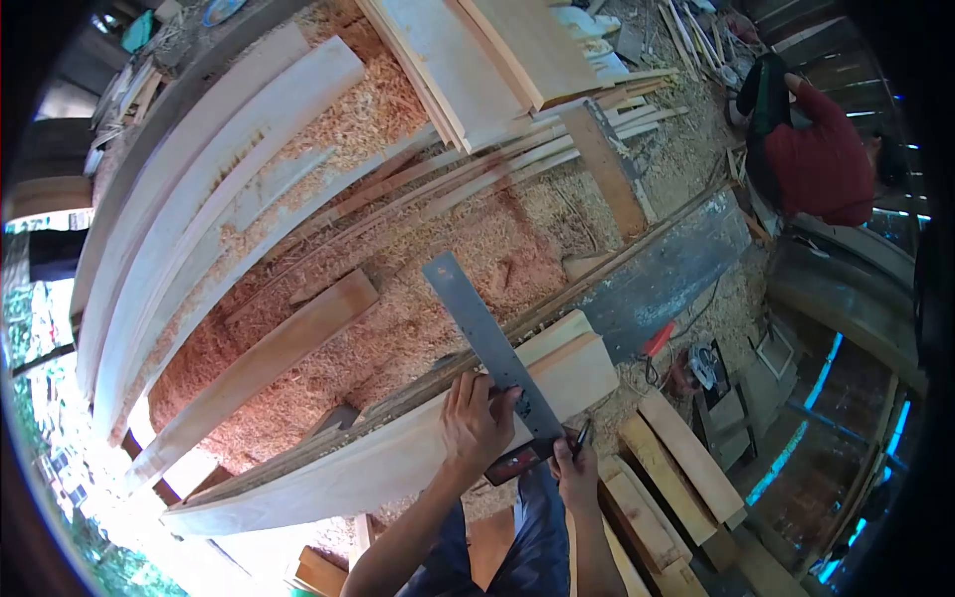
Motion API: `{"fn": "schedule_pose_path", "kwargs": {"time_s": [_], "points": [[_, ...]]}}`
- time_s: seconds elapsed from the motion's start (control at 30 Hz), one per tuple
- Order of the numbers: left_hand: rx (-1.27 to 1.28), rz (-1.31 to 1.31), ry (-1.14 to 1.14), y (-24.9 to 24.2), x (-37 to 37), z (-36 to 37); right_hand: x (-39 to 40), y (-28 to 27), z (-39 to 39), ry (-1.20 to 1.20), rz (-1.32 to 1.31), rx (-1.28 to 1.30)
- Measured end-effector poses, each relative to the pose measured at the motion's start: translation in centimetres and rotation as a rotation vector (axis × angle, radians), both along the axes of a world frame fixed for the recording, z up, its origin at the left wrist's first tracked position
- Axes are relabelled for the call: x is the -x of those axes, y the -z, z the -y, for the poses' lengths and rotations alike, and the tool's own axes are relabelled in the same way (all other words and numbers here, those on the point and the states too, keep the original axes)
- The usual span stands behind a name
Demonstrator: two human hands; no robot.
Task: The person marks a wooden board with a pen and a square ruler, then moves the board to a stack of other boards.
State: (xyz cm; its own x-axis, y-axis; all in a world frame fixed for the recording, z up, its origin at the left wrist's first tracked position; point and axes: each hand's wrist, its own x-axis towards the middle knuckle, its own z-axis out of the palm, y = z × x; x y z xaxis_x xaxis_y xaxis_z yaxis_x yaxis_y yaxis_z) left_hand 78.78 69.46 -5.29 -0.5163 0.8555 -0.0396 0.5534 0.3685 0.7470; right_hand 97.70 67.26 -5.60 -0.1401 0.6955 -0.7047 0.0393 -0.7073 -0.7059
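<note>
A large metal try square [487, 333] lies across a pale, curved wooden plank [398, 453], its long blade reaching past the far edge. Its dark and red stock [519, 462] sits at the plank's near side. My left hand [477, 423] bears down on the plank beside the blade, thumb against the metal and fingers bent, steadying the square. In my right hand [577, 473], close to the end of the stock, is a dark pen [584, 434] pointing upward. The undersides of both hands are hidden. A shorter board [577, 373] lies at the plank's right end.
Large curved timbers [229, 149] stand at the left, with wood shavings [378, 368] over the floor. A circular saw [704, 368] lies at the right, near stacked wood blocks [686, 458]. Another person in a red top [821, 159] sits at upper right. Wide boards [458, 60] lie ahead.
</note>
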Motion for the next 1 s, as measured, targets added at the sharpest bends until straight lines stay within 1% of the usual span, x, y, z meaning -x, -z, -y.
{"fn": "schedule_pose_path", "kwargs": {"time_s": [0.1,0.13,0.2,0.23,0.27,0.3,0.33,0.37,0.4,0.43,0.47,0.53,0.57,0.6,0.63,0.7,0.73,0.8,0.83,0.87,0.9,0.93,0.97,1.0], "points": [[-0.05,-0.024,0.003,-0.2,-0.2,0.0,-1.0,0.5,-0.5,-0.145,0.04,0.046],[-0.058,-0.059,-0.03,-0.1,-0.2,0.1,-1.0,0.7,-0.9,-0.179,0.008,0.035],[-0.14,-0.009,0.011,-0.1,-0.3,0.5,-0.4,0.1,-1.8,-0.309,0.054,0.05],[-0.13,0.03,-0.02,0.0,-0.4,0.9,-0.4,-0.1,-2.2,-0.366,0.015,0.024],[-0.155,-0.014,-0.063,0.0,-0.3,1.1,-0.7,-0.3,-2.5,-0.448,0.047,-0.084],[-0.24,-0.08,-0.089,0.0,-0.4,1.1,-0.9,-0.7,-2.9,-0.51,0.087,-0.196],[-0.32,-0.13,-0.1,-0.3,-0.9,1.5,-1.1,-1.5,-3.1,-0.524,0.075,-0.222],[-0.338,-0.135,-0.101,-0.9,-1.5,2.2,-1.6,-2.3,-3.1,-0.57,0.051,-0.145],[-0.38,-0.149,-0.153,-1.4,-1.9,3.0,-1.9,-2.9,-3.0,-0.605,0.026,-0.071],[-0.421,-0.159,-0.205,-2.4,-2.4,3.8,-2.4,-3.8,-2.6,-0.669,0.002,-0.102],[-0.436,-0.154,-0.196,-3.5,-3.2,5.3,-3.6,-4.9,-2.0,-0.658,0.008,-0.115],[-0.283,0.718,-0.365,-6.1,-4.5,7.9,-4.0,-8.1,-1.9,-0.839,0.041,-0.118],[-0.351,0.853,-0.422,-8.8,-5.4,9.5,-3.8,-12.0,-1.2,-0.862,0.063,-0.168],[-0.427,0.978,-0.488,-11.5,-6.2,11.6,-4.4,-12.7,-0.5,-0.889,0.042,-0.156],[-0.473,0.937,-0.529,-12.9,-6.3,13.7,-4.9,-13.3,0.3,-0.929,0.016,-0.142],[-0.6,1.176,-0.702,-14.9,-6.6,18.4,-5.3,-17.8,1.6,-1.093,0.025,-0.068],[-0.653,1.142,-0.747,-16.1,-6.1,20.7,-5.3,-19.9,2.4,-1.159,0.006,-0.086],[-0.722,1.243,-0.895,-17.6,-5.0,26.3,-5.0,-22.5,4.5,-1.368,0.156,-0.258],[-0.766,1.22,-0.934,-17.9,-4.1,29.0,-4.3,-23.0,5.6,-1.421,0.142,-0.274],[-0.753,1.141,-0.988,-18.0,-3.3,31.9,-4.0,-23.4,7.1,-1.444,0.099,-0.254],[-0.735,1.065,-1.031,-18.1,-2.4,34.8,-3.5,-23.4,8.4,-1.458,0.056,-0.238],[-0.765,1.05,-1.05,-18.4,-1.3,37.7,-2.9,-20.8,9.0,-1.489,0.048,-0.254],[-0.773,1.016,-1.087,-18.4,-0.5,40.9,-2.7,-15.7,9.3,-1.543,0.045,-0.499],[-0.78,0.982,-1.122,-18.8,0.3,43.7,-1.7,-13.0,10.4,-1.582,0.035,-0.75]]}}
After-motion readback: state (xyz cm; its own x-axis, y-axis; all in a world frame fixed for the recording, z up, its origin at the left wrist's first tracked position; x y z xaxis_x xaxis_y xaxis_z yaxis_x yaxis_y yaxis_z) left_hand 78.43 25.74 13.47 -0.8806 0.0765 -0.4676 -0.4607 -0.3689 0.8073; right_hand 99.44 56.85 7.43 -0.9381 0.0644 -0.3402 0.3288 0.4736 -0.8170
